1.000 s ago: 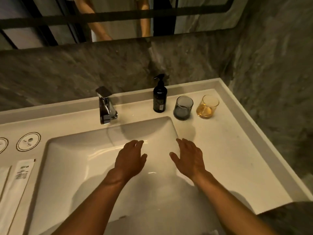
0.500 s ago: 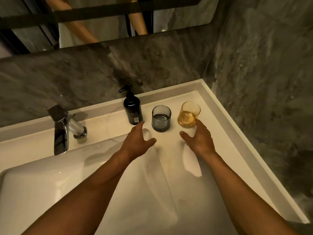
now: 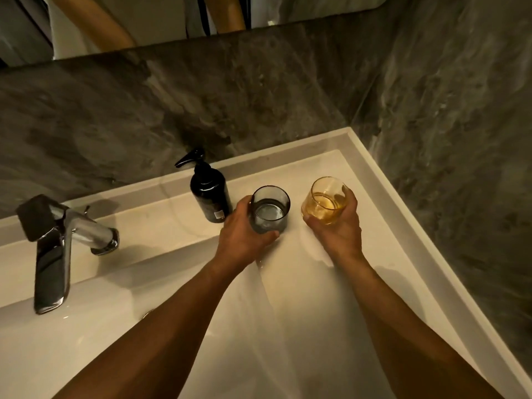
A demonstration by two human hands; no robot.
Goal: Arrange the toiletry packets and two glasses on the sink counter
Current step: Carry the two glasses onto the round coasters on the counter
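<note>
- Head view: my left hand (image 3: 244, 240) wraps the grey glass (image 3: 269, 208), thumb at its near base, fingers round the far side, just beside the black pump bottle (image 3: 210, 194).
- My right hand (image 3: 335, 234) closes on the amber glass (image 3: 325, 201), which tilts slightly; I cannot tell whether it is off the white surface (image 3: 374, 226).
- Both glasses sit at the back right corner, well apart from the tap (image 3: 54, 249), probably gripped low for steady repositioning.
- No toiletry packets are in view.
</note>
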